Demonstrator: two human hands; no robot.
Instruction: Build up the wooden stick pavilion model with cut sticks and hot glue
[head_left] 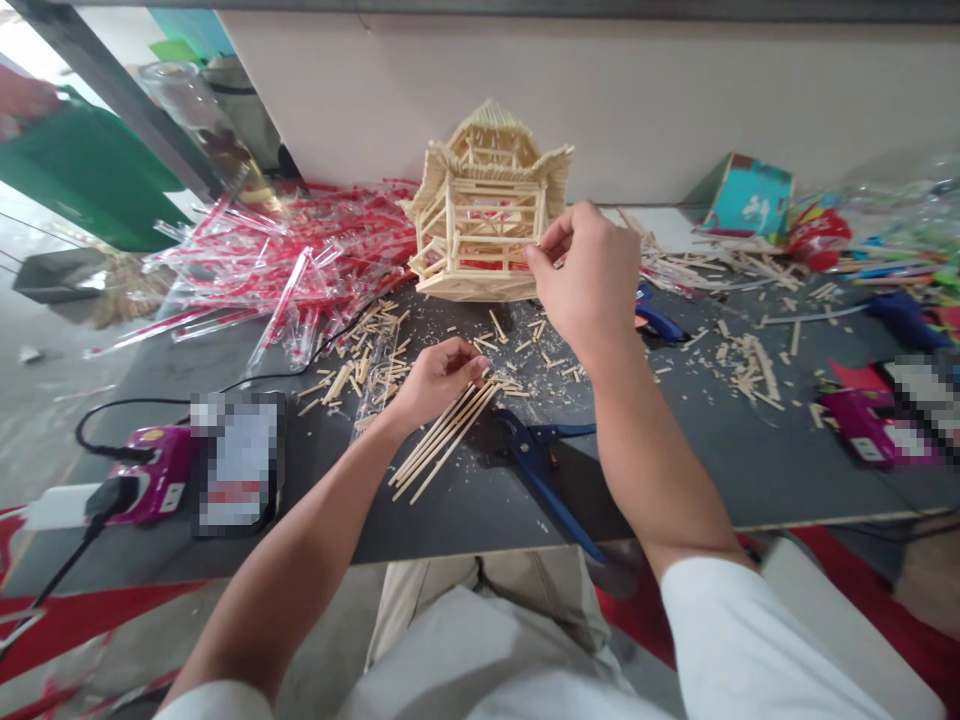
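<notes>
A small pavilion model [491, 240] built of thin wooden sticks, with a tiered roof, stands at the back middle of the table. My right hand [589, 275] is at its front right corner, thumb and finger pinched against the railing; whatever lies between the fingertips is hidden. Lower down, my left hand [442, 380] is closed, its thumb and fingertips on the upper end of a wooden stick [435, 440]. That stick lies in a loose row of several long ones. Just right of the row rests a blue-handled cutter [544, 480], its jaws towards the sticks.
Clear and red plastic sleeves [300, 250] are heaped at back left. Cut stick pieces [360, 365] and crumbs litter the table. A phone [238, 465] and a purple power socket [154, 475] with cables sit left. A blue glue gun [660, 315] lies behind my right forearm.
</notes>
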